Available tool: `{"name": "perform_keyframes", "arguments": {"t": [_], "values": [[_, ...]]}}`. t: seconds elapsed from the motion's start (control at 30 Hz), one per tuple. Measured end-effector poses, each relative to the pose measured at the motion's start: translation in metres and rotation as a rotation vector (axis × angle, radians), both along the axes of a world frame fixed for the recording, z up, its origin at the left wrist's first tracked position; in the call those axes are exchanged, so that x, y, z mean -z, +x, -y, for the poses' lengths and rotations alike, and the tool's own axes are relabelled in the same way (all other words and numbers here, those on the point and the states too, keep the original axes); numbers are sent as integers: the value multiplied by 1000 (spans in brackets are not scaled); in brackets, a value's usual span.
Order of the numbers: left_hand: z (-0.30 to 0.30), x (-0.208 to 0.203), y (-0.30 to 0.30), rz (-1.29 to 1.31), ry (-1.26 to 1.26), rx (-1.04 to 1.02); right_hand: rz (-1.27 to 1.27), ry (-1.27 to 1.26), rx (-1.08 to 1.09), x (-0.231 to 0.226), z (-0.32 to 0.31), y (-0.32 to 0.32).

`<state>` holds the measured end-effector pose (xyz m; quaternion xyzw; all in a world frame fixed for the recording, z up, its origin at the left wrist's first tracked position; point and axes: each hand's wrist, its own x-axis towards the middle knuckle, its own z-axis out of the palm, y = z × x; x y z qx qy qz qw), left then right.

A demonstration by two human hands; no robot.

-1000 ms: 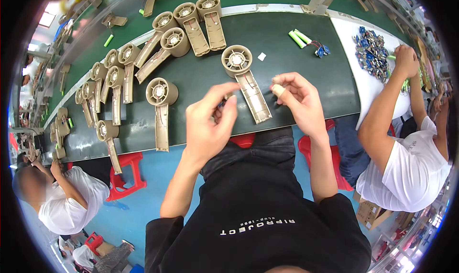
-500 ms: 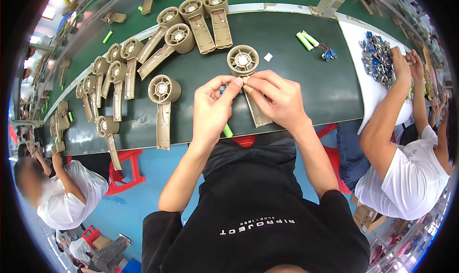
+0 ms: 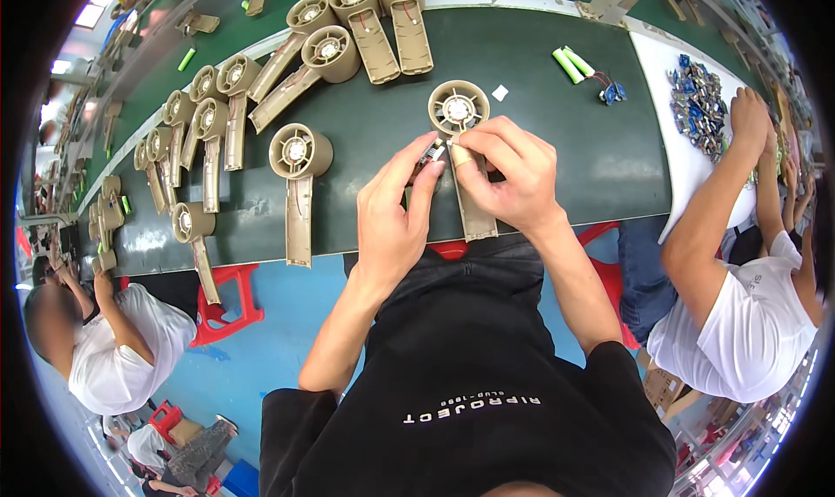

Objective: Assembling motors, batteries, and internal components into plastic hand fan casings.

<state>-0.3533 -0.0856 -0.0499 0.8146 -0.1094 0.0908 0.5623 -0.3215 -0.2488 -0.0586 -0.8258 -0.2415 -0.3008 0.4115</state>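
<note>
A tan handheld fan housing lies in front of me, its round head away from me and its open handle pointing toward me. Over the top of that handle, my left hand is closed on a small circuit board, pinched between thumb and fingers. My right hand is closed too, its fingertips meeting the board's edge just below the fan head. What the right fingertips pinch is too small to make out. A tan wrap covers one right fingertip. Part of the handle is hidden by my hands.
Several similar fan housings lie to the left and far left. A pair of green battery cells wired to a blue board and a white scrap lie beyond. At right, a co-worker reaches by a pile of circuit boards.
The view has shifted slightly. My left hand has turned, so more of the circuit board shows, and the green cell below it is out of sight. The right hand stays at the handle's top.
</note>
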Motion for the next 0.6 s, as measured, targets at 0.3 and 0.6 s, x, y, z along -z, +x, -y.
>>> {"name": "perform_keyframes", "arguments": {"t": [0.3, 0.6], "values": [[3, -2, 0, 49, 38, -20, 9, -3, -16, 0, 1, 2], [0, 0, 5, 140, 124, 5, -13, 13, -32, 4, 3, 1]]}}
